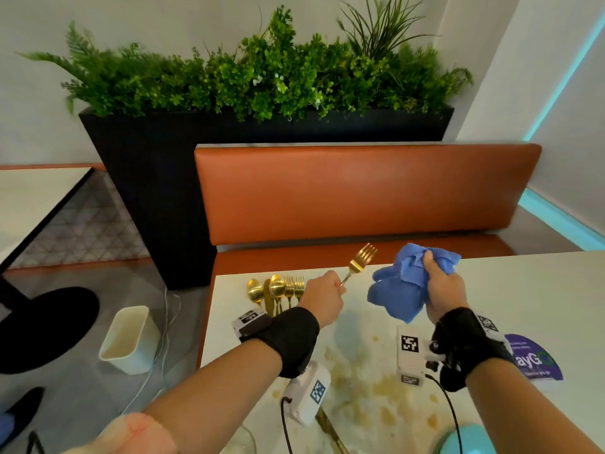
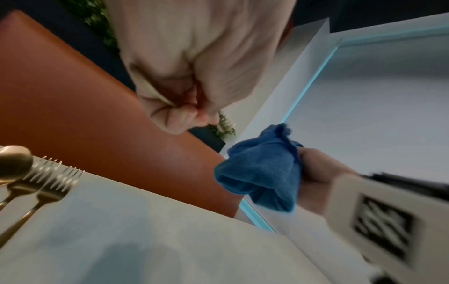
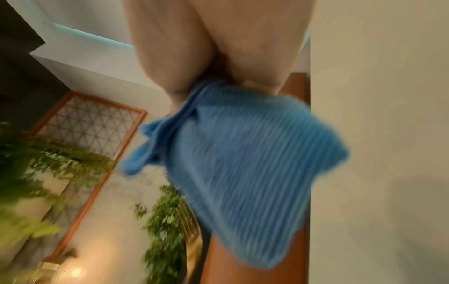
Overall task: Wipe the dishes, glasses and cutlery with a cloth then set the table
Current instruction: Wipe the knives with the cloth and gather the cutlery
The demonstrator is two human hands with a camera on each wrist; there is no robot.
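A person is standing at a white desk [image 1: 510, 290], both forearms reaching out over it. The left hand [image 1: 322, 298] is holding a gold fork [image 1: 358, 262] by its handle, fingers curled tight around it in a closed grip, tines pointing up and away, raised above the desk's far edge. In the left wrist view the left hand [image 2: 194, 76] is showing as a tight fist; the fork itself is not visible there.

The right hand [image 1: 443, 285] is gripping a bunched blue cloth [image 1: 402, 283], fingers wrapped around its upper part while the rest is hanging loose toward the left. The cloth is sitting just beside the fork, apart from it, and is held above the desk. The right wrist view, which is blurred, is showing the cloth [image 3: 243, 163] hanging from the fingers [image 3: 175, 63].

On the desk, at its far left corner, more gold cutlery [image 1: 278, 291] is lying in a row: spoons, what looks like a knife, and forks, handles pointing toward the person. The left wrist view is showing two of these forks [image 2: 52, 184] side by side next to a spoon [image 2: 13, 163].

Yellowish stains [image 1: 386, 388] are marking the desk near the person. A purple sticker [image 1: 533, 357] is lying by the right wrist. Beyond the desk, an orange bench [image 1: 366, 191] is standing in front of a black planter [image 1: 157, 178] filled with greenery. A cream bin [image 1: 129, 339] is standing on the floor to the left.
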